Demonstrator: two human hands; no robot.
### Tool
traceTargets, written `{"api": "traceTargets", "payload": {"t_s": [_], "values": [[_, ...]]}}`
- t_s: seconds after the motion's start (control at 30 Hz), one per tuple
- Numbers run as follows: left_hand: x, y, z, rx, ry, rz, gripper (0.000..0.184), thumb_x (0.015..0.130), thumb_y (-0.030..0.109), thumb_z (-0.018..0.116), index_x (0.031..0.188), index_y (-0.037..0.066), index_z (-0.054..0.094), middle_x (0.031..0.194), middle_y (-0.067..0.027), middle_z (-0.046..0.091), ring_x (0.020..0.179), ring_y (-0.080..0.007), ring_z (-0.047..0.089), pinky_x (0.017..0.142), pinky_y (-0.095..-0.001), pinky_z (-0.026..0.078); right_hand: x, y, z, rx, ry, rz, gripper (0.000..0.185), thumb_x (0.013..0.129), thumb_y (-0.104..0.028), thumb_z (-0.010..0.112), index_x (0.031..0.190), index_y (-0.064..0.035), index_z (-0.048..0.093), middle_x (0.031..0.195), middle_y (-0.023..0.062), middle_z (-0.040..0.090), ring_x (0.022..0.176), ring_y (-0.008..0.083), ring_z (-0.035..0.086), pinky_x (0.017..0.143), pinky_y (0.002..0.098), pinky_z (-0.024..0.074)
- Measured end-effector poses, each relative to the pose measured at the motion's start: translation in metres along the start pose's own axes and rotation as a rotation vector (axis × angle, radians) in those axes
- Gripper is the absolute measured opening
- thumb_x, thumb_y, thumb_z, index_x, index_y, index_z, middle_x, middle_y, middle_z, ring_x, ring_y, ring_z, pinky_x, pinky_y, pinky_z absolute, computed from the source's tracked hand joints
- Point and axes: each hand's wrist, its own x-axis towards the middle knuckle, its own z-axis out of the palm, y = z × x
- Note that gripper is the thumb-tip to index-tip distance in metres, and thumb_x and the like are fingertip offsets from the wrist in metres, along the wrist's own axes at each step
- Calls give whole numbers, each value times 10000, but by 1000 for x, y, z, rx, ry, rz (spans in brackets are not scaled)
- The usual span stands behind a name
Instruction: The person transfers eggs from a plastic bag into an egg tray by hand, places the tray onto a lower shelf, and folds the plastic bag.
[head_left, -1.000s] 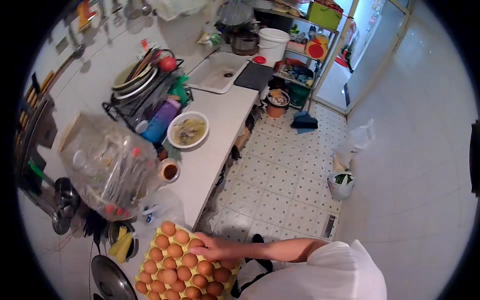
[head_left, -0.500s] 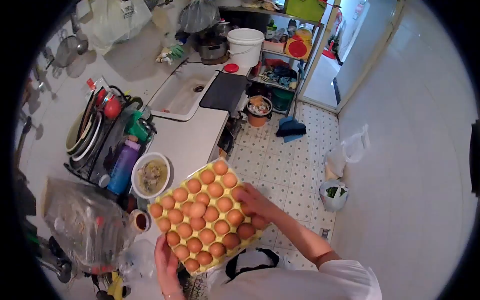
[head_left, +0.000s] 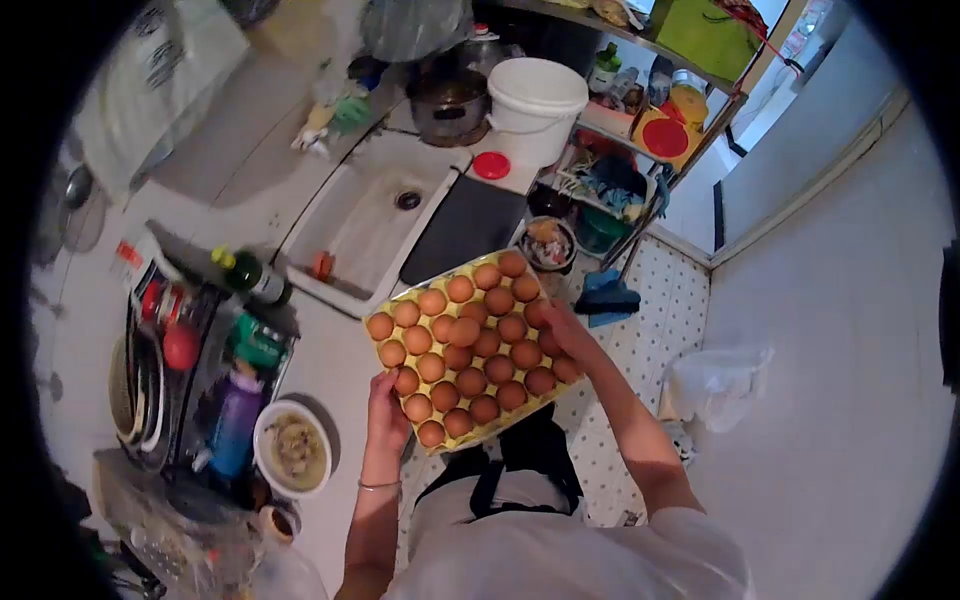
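A yellow tray [head_left: 447, 287] full of brown eggs [head_left: 471, 382] is held up in front of the body, beside the counter edge. One egg [head_left: 464, 332] rests on top of the others near the middle. My left hand [head_left: 387, 412] grips the tray's left side, fingers mostly beneath it. On the right side, my right hand [head_left: 566, 332] is closed round the rim, next to the outer eggs. The tray's far corner overlaps the edge of the dark mat [head_left: 465, 230] by the sink [head_left: 350, 220].
A white bowl of food [head_left: 292, 449] and a dish rack with a blue-purple bottle [head_left: 236, 425] stand on the left counter. Beyond are a white bucket [head_left: 537, 110], a pot [head_left: 448, 107] and a shelf. A dustpan [head_left: 607, 298] and plastic bags [head_left: 718, 385] lie right.
The egg tray has been lifted off the counter and carried towards the sink. My left hand, not visible at first, has come onto its left side. The view has shifted forward.
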Motion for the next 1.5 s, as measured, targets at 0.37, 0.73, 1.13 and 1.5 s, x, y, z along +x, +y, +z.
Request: {"api": "traceTargets", "payload": {"t_s": [0.37,0.73,1.13,1.5], "values": [[154,-46,103,-169,228,136,338,839,309,576,1075,67,554,1005,-26,560,971,-181,530,899,-326,426,287,-16,-52,-348,-432,76,492,922,-476,459,1179,-57,467,1031,21,534,871,124,488,767,280,445],[218,-65,119,-252,451,204,215,861,289,538,959,99,564,860,23,548,793,-112,484,737,-279,411,408,-14,-33,-436,-718,-169,501,935,-456,439,1164,-12,474,1089,56,523,984,137,482,857,281,398],[239,-73,110,-388,196,105,494,959,336,412,1335,16,412,1319,-119,495,1223,-261,455,1038,-429,346,428,3,-23,-504,-630,-61,786,785,-590,595,1263,13,433,1186,225,531,1085,301,523,886,396,428],[212,-72,105,154,613,235,552,860,396,548,1292,74,431,1286,-81,473,1186,-231,457,1001,-423,314,347,-222,-157,-471,-1041,-119,328,849,-264,657,1104,-65,604,939,68,650,883,169,612,814,293,477]]}}
